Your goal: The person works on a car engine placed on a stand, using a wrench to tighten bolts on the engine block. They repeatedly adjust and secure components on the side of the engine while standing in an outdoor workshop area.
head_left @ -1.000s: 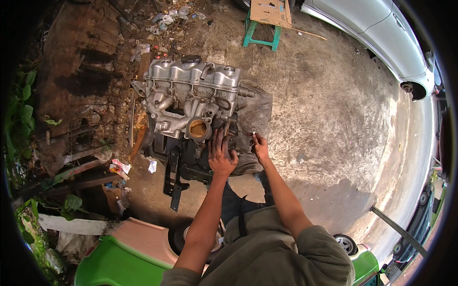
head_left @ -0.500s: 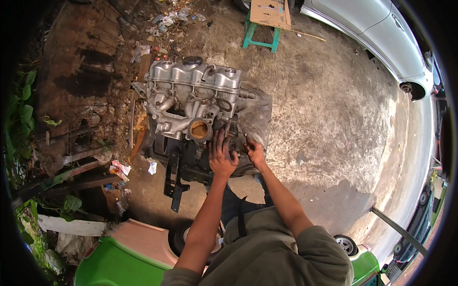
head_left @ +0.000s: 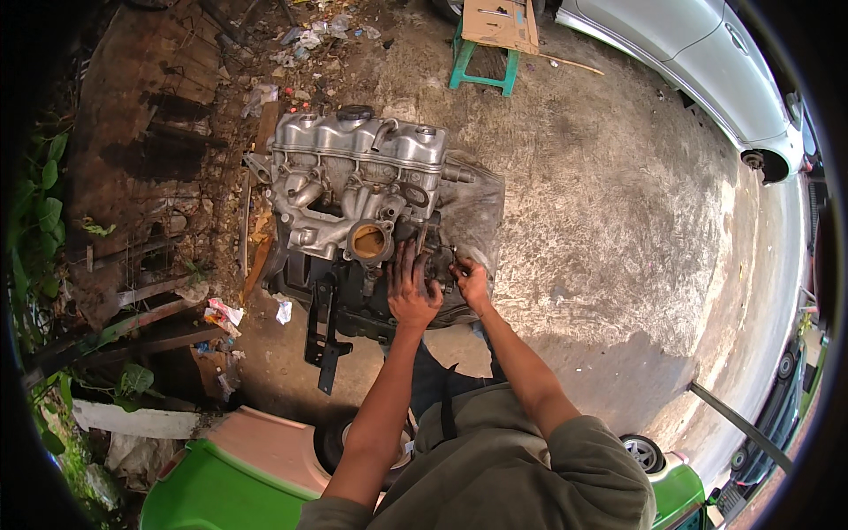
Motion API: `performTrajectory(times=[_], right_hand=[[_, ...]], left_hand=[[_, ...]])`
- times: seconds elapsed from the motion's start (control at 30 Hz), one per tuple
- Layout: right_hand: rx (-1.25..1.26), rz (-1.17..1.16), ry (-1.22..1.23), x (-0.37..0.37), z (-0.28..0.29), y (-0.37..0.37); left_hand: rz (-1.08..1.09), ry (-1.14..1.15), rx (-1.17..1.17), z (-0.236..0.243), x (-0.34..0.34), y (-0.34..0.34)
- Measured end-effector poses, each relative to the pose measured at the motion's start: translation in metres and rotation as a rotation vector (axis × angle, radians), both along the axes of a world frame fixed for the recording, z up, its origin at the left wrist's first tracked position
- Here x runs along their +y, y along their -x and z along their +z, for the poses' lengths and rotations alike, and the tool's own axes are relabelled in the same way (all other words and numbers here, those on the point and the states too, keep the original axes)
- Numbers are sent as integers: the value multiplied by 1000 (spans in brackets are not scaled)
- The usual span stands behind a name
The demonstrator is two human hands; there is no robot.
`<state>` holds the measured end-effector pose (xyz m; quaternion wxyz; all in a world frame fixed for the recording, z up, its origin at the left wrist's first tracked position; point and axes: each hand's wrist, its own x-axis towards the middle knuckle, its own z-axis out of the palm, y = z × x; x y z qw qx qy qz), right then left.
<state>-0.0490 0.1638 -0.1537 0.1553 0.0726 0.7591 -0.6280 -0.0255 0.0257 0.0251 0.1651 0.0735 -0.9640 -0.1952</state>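
Note:
A metal engine (head_left: 358, 141) with a ribbed silver top cover and cast manifold stands in front of me. Its round port (head_left: 367, 237) has a tan-brown inside. My left hand (head_left: 412, 291) rests beside that port, fingers stretched along the dark lower parts, blackened with grime. Just to its right, my right hand (head_left: 470, 281) pinches a small metal spanner (head_left: 454, 259) against the engine's side; the spanner's working end is too small to make out. A black bracket (head_left: 325, 336) hangs at the engine's lower left.
A teal stool (head_left: 481, 69) bears cardboard (head_left: 501, 26) with small tools. A silver car (head_left: 680, 53) stands at upper right, a green-and-pink vehicle (head_left: 221, 477) behind me. Wood debris (head_left: 141, 247), litter and plants line the left. A metal pole (head_left: 742, 424) lies at lower right.
My right hand has moved left and slightly down with the spanner, in against the engine's side. My left hand has stayed nearly in place.

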Motion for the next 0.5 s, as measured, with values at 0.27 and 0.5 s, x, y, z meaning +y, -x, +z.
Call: performTrajectory(times=[0.27,0.5], right_hand=[[80,6,-200,-6,34,2],[139,-67,-145,-9,36,3]], left_hand=[[0,1,7,0,1,0],[5,24,-7,1,1,1]])
